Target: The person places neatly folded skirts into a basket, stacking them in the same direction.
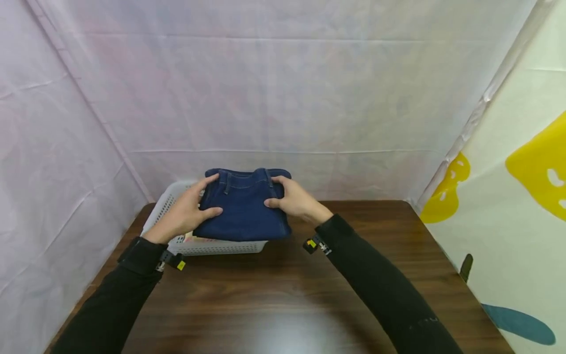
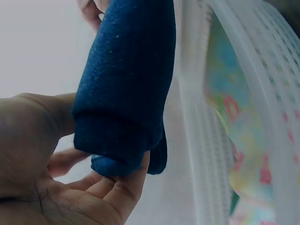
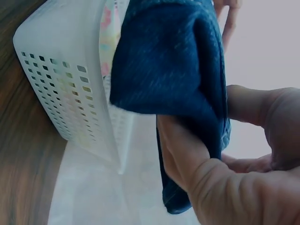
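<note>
A folded pair of dark blue jeans (image 1: 245, 211), belt loops showing along its upper edge, is held up over a white perforated plastic basket (image 1: 221, 248). At its left side my left hand (image 1: 185, 211) grips it, thumb on the front face and fingers around the edge. My right hand (image 1: 294, 199) holds the opposite side in a similar way. In the left wrist view, the fingers of the left hand (image 2: 89, 197) curl under the folded denim (image 2: 126, 70). The right wrist view has the right hand's fingers (image 3: 180, 150) behind a fold.
Inside the basket lies a pastel cloth (image 2: 239, 126) with a pink, yellow and blue pattern. The basket stands at the back left of a brown wooden table (image 1: 283, 295). White sheeting (image 1: 283, 98) hangs behind and to the left; a patterned curtain (image 1: 508, 255) hangs at right.
</note>
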{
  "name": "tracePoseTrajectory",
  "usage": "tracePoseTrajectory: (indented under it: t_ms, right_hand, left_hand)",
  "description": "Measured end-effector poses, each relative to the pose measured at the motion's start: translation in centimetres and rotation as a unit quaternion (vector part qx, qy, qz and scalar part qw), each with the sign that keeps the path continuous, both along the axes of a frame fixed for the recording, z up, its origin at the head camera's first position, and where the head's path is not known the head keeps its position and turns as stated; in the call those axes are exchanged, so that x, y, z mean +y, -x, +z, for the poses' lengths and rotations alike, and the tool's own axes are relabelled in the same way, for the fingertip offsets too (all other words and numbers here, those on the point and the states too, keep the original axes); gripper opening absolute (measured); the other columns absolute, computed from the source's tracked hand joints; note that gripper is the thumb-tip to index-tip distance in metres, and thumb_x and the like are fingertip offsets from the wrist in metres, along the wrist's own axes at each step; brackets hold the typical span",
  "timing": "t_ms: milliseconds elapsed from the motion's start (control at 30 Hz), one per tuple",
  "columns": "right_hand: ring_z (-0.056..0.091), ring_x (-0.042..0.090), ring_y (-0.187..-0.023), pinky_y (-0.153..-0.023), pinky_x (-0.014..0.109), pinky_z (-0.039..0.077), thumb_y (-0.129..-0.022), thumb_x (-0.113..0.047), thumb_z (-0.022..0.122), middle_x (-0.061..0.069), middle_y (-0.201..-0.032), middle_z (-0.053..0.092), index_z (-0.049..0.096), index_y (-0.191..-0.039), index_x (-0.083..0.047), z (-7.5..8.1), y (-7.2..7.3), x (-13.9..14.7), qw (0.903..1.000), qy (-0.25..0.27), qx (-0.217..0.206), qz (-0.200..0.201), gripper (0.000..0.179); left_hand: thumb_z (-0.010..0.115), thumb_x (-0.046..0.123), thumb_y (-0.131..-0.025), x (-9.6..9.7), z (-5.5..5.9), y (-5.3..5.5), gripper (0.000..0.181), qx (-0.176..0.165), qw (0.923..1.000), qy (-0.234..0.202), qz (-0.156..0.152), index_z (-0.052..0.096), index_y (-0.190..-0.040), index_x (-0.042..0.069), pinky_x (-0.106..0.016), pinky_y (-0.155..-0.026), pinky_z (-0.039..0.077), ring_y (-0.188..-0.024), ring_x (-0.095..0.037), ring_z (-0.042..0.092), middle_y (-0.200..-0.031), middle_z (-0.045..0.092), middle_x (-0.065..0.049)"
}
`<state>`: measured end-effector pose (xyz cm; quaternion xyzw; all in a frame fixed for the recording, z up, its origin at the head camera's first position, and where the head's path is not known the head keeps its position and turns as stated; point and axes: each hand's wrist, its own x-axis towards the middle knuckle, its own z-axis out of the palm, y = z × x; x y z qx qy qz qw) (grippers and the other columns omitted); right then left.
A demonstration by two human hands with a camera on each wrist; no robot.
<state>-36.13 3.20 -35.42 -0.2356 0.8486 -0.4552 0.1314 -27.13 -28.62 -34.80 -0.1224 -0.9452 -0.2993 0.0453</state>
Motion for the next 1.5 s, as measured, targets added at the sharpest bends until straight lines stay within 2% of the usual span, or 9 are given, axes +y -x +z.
tracePoseTrajectory:
  t_ms: [267,433,667,767,900,1033,1200,1367,1500]
  right_hand:
    - [0.061,0.039,-0.159,-0.131,0.054,0.054,-0.113,-0.019,0.081,0.022,-0.175,0.055,0.041,-0.181,-0.010,-0.1,1.7,-2.8,0.9991,-0.015,0.031,0.024,0.079]
    - [0.060,0.041,-0.159,-0.131,0.053,0.053,-0.112,-0.017,0.081,0.024,-0.174,0.056,0.042,-0.180,-0.007,-0.5,2.1,-4.7,0.9986,-0.016,0.044,0.023,0.079]
    - [0.054,0.038,-0.166,-0.138,0.050,0.047,-0.108,-0.021,0.086,0.022,-0.178,0.055,0.051,-0.175,-0.005,-1.8,2.9,-6.1,0.9931,-0.075,0.082,0.037,0.078]
    - [0.058,0.029,-0.164,-0.135,0.041,0.051,-0.106,-0.034,0.090,0.013,-0.174,0.062,0.059,-0.170,-0.011,-5.1,6.1,-6.2,0.9839,-0.107,0.133,0.053,0.075]
    - [0.061,0.028,-0.161,-0.133,0.040,0.052,-0.106,-0.032,0.089,0.011,-0.171,0.065,0.063,-0.167,-0.011,-6.5,6.9,-6.2,0.9801,-0.125,0.140,0.066,0.070]
    - [0.061,0.038,-0.160,-0.135,0.047,0.051,-0.108,-0.018,0.086,0.019,-0.168,0.066,0.062,-0.166,-0.003,-4.3,3.2,-6.7,0.9755,-0.152,0.149,0.055,0.064]
    - [0.057,0.042,-0.160,-0.132,0.050,0.053,-0.107,-0.025,0.089,0.022,-0.165,0.066,0.067,-0.161,-0.005,-4.1,0.9,-7.2,0.9444,-0.237,0.226,0.030,0.061]
    - [0.034,0.046,-0.177,-0.144,0.064,0.034,-0.111,-0.035,0.084,0.021,-0.176,0.055,0.084,-0.136,-0.010,-4.4,0.3,-6.7,0.9160,-0.316,0.245,0.028,0.035]
    - [0.026,0.044,-0.181,-0.148,0.072,0.017,-0.116,-0.038,0.076,0.016,-0.175,0.059,0.083,-0.142,-0.012,-4.9,0.7,-5.9,0.9192,-0.317,0.230,0.045,0.037]
  left_hand:
    - [0.081,0.022,-0.113,-2.9,-0.7,1.0,0.092,-0.008,0.9999,0.009,0.009,0.026,-0.187,0.010,-0.078,-0.117,0.055,-0.152,-0.070,0.052,-0.183,0.032,-0.041]
    - [0.083,0.022,-0.112,-4.1,-0.8,1.6,0.094,-0.010,0.9992,0.028,0.026,0.027,-0.186,0.008,-0.081,-0.123,0.048,-0.154,-0.068,0.049,-0.182,0.033,-0.042]
    - [0.086,0.018,-0.108,-5.3,-1.7,1.9,0.096,-0.021,0.9973,0.061,0.036,0.030,-0.184,0.004,-0.079,-0.120,0.051,-0.154,-0.068,0.049,-0.178,0.037,-0.044]
    - [0.087,0.015,-0.108,-5.5,-2.3,2.1,0.097,-0.035,0.9974,0.057,0.027,0.029,-0.185,0.006,-0.062,-0.089,0.064,-0.117,-0.061,0.072,-0.175,0.039,-0.047]
    - [0.087,0.012,-0.106,-5.4,-3.1,2.3,0.097,-0.047,0.9974,0.055,0.007,0.030,-0.186,0.010,-0.043,-0.070,0.047,-0.070,-0.039,0.065,-0.176,0.039,-0.047]
    - [0.087,0.006,-0.104,-5.3,-3.9,2.5,0.094,-0.055,0.9966,0.062,-0.001,0.038,-0.183,0.010,-0.040,-0.070,0.046,-0.064,-0.024,0.053,-0.178,0.039,-0.044]
    - [0.087,0.003,-0.103,-5.4,-4.5,2.4,0.090,-0.111,0.9890,0.096,-0.018,0.041,-0.180,0.004,-0.036,-0.065,0.045,-0.067,-0.018,0.053,-0.169,0.048,-0.048]
    - [0.085,0.006,-0.105,-5.6,-4.3,2.2,0.088,-0.157,0.9792,0.123,-0.035,0.039,-0.179,-0.004,-0.035,-0.063,0.042,-0.061,-0.015,0.042,-0.147,0.069,-0.046]
    - [0.083,0.011,-0.108,-5.7,-4.1,2.3,0.085,-0.161,0.9759,0.143,-0.034,0.039,-0.178,-0.004,-0.037,-0.065,0.043,-0.063,-0.020,0.048,-0.123,0.080,-0.036]
